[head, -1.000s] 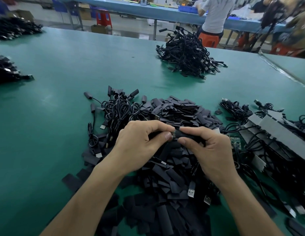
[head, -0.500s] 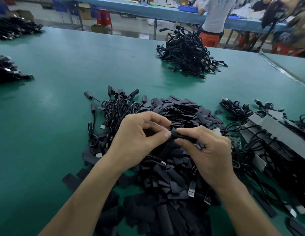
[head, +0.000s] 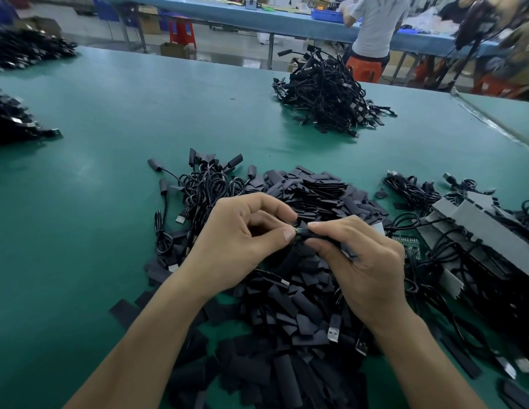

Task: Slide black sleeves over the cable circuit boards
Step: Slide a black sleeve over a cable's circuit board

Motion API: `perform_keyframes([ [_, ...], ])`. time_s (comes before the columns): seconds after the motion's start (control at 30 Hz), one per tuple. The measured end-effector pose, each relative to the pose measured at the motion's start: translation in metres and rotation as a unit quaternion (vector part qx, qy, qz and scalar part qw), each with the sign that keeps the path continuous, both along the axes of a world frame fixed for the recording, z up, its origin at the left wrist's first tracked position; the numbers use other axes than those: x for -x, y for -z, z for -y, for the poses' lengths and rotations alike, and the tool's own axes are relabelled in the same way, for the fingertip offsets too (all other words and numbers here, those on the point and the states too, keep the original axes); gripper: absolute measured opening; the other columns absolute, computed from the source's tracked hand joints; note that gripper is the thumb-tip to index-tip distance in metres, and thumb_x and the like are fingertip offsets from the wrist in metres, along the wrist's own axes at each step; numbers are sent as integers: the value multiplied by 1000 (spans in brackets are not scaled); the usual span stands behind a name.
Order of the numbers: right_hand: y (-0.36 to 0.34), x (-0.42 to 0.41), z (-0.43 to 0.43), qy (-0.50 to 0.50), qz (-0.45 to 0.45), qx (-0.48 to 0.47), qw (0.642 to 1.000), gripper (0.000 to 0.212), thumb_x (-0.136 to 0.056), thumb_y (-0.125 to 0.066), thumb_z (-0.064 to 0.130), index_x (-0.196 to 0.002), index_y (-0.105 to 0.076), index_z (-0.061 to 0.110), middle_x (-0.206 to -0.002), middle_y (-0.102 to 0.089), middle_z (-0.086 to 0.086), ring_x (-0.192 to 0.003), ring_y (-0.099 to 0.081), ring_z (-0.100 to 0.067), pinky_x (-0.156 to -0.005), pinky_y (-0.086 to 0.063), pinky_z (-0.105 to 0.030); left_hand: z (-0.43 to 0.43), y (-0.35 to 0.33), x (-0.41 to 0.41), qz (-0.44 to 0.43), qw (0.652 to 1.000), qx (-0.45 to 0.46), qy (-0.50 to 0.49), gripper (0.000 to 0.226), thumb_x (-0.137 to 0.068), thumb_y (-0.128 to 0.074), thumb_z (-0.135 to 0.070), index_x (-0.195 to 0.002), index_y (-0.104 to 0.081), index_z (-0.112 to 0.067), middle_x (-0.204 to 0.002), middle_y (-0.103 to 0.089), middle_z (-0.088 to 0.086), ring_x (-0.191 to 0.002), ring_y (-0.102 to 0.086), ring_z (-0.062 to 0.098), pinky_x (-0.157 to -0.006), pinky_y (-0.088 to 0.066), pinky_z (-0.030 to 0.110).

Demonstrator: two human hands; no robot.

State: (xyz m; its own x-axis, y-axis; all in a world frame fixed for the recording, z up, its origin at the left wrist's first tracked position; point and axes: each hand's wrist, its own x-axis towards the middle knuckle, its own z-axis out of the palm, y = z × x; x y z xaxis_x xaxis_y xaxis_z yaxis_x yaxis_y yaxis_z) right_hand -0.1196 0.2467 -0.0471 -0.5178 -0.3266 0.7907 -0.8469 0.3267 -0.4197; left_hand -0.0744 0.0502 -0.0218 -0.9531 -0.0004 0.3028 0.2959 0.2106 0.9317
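Head view: left hand (head: 245, 240) pinches cable end (head: 298, 231); right hand (head: 366, 270) grips black sleeve (head: 322, 238) at its 3 o'clock. Likely mid-insertion; next: align, slide on.

One black sleeve (head: 322, 238) is up off the pile, lying roughly level, pinched in the right hand (head: 366, 270). At its left mouth a cable end (head: 298, 230) pokes out, too small to make out, nipped by the left hand (head: 242, 240). Underneath, the loose sleeves (head: 287, 314) sprawl in a big heap, flat, black, every which way. A bare green circuit board (head: 409, 246) lies just right of the heap, tangled among black cables (head: 411, 190). At the heap's far left, sleeved cables (head: 207, 184) sit bunched together.
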Motion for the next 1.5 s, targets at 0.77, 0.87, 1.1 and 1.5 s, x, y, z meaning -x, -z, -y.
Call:
perform_keyframes([
  [0.77, 1, -18, 23, 87, 208, 150, 963, 35, -84, -76, 22, -118, -68, 23, -91, -73, 22, -83, -70, 1, -75, -52, -12, -7, 2, 2, -2, 995, 54, -87, 23, -88, -75, -11, -93, -71, -33, -75, -76, -12, -74, -74, 9, -78, -61, 42],
  [0.87, -2, -17, 23, 60, 233, 177, 954, 26, -83, -74, 28, -109, -71, 29, -91, -74, 21, -84, -71, -1, -76, -54, -14, -9, 3, 2, -8, 993, 87, -77, 24, -87, -75, -11, -94, -71, -33, -74, -74, -16, -74, -72, 1, -80, -60, 32],
  [1.1, -15, -10, 14, -48, 363, 341, 866, 6, -80, -73, 19, -83, -69, 23, -74, -71, -2, -68, -67, -16, -63, -53, -22, -5, 1, -2, -78, 968, 180, -159, 31, -79, -68, -59, -102, -70, -38, -87, -73, -23, -80, -71, 5, -76, -59, 38],
  [1.5, -18, -2, 5, -106, 436, 413, 793, 24, -85, -64, 9, -109, -65, 9, -89, -74, -10, -80, -67, -19, -68, -54, -23, 0, -3, 3, -53, 982, -63, -171, 24, -93, -66, -38, -71, -61, -30, -51, -52, -6, -36, -51, 22, -35, -43, 26],
])
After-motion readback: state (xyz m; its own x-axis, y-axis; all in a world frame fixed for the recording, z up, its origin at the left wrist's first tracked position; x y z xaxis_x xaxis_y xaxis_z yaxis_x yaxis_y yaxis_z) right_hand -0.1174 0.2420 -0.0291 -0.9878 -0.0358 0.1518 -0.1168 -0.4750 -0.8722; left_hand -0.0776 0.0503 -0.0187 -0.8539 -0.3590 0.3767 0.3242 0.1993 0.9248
